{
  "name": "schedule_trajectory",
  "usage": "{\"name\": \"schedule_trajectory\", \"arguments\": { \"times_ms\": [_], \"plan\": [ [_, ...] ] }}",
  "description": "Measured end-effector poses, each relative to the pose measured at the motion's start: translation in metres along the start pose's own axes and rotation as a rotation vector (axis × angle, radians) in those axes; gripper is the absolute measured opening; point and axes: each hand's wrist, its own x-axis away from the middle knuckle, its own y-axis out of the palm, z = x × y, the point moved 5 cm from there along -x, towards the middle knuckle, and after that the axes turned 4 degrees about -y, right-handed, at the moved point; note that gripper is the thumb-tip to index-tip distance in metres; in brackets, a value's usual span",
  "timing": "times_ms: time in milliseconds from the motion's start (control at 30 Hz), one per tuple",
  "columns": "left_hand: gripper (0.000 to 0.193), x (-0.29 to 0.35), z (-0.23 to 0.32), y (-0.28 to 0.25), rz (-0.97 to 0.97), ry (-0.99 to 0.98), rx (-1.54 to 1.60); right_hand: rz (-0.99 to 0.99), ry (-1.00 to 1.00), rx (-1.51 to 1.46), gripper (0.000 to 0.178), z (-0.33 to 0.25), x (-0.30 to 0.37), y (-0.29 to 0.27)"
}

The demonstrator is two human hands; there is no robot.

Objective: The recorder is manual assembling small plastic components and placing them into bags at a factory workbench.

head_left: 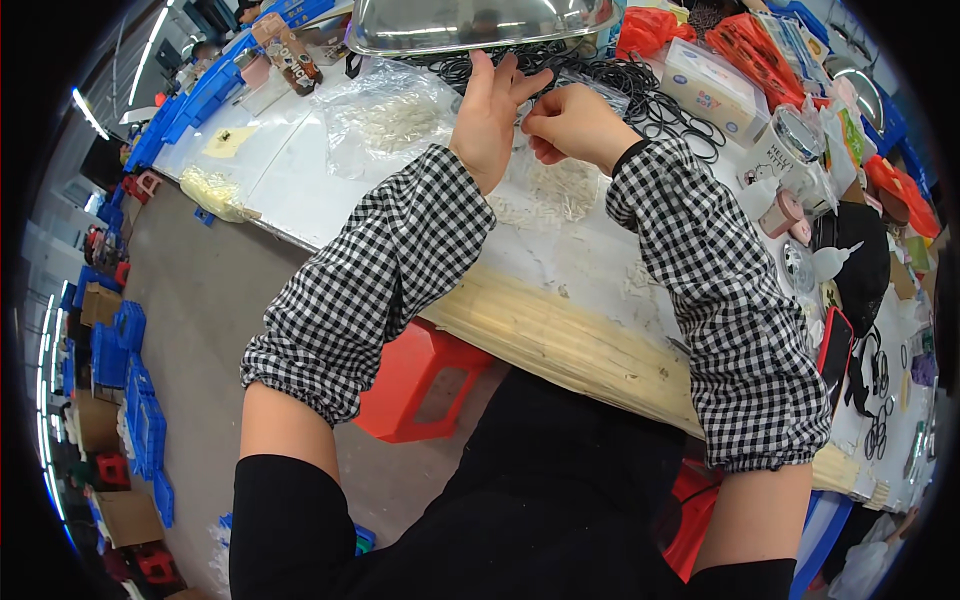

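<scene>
My left hand (486, 125) is raised over the white table (400, 215), its fingers stretched out and spread. Close by its fingertips is my right hand (582, 124), thumb and forefinger pinched together; whatever they hold is too small or hidden to make out. Below the hands lies a loose heap of small pale, thin pieces (565, 188). To their left, a clear plastic bag (385, 115) holds more pale pieces. Behind the hands a tangle of black cords or bands (650, 95) spreads over the table. Checked sleeve covers reach from both wrists up the forearms.
A shiny metal tray (480, 28) stands at the back. On the right are a white box (715, 90), a white cup (780, 150), a pink-lidded jar (782, 213) and a red-edged phone (834, 345). A red stool (410, 390) stands under the front edge; blue bins line the left.
</scene>
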Motion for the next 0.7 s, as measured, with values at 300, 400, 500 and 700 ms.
{"name": "schedule_trajectory", "arguments": {
  "times_ms": [300,400,500,700],
  "plan": [
    [0.025,0.018,0.019,-0.041,-0.013,0.164,-0.669,-0.003,0.004,-0.026,0.019,-0.005,0.005,-0.016],
    [0.029,0.035,0.024,-0.035,-0.271,0.496,-1.105,-0.029,-0.005,-0.025,0.02,-0.007,0.007,-0.021],
    [0.024,0.034,0.019,-0.024,-0.242,0.418,-1.085,-0.028,-0.035,-0.011,0.022,-0.01,0.007,-0.027],
    [0.021,0.016,0.025,-0.015,-0.263,0.457,-1.086,0.002,-0.06,0.109,0.023,-0.025,0.011,-0.042]
  ]
}}
